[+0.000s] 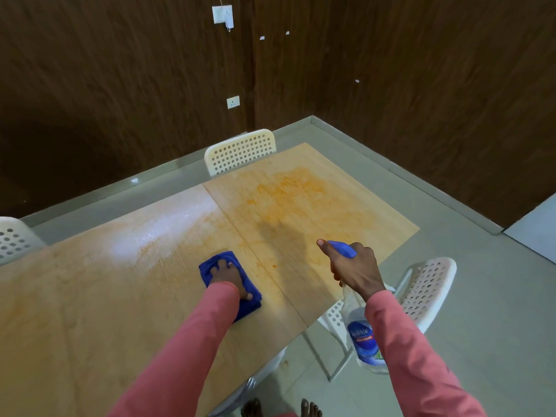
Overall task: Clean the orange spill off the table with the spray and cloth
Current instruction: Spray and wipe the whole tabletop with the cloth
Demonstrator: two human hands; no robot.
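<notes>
A light wooden table (pixel 90 296) carries a wide orange spill (pixel 288 200), strongest on its far right panel and fainter toward the left. My left hand (pixel 228 276) presses flat on a folded blue cloth (pixel 249 305) near the seam between the table's two panels. My right hand (pixel 353 267) grips the blue trigger head of a clear spray bottle (pixel 362 335) with a blue label, held above the table's right edge. The nozzle points over the spill. A wet shiny patch (pixel 168 230) lies left of the cloth.
White perforated chairs stand at the far side (pixel 240 150), the left edge (pixel 13 237) and the right (pixel 427 291) of the table. Dark wood-panelled walls enclose the corner, with a socket (pixel 233 102) low on them. Grey floor lies to the right; my bare feet show below.
</notes>
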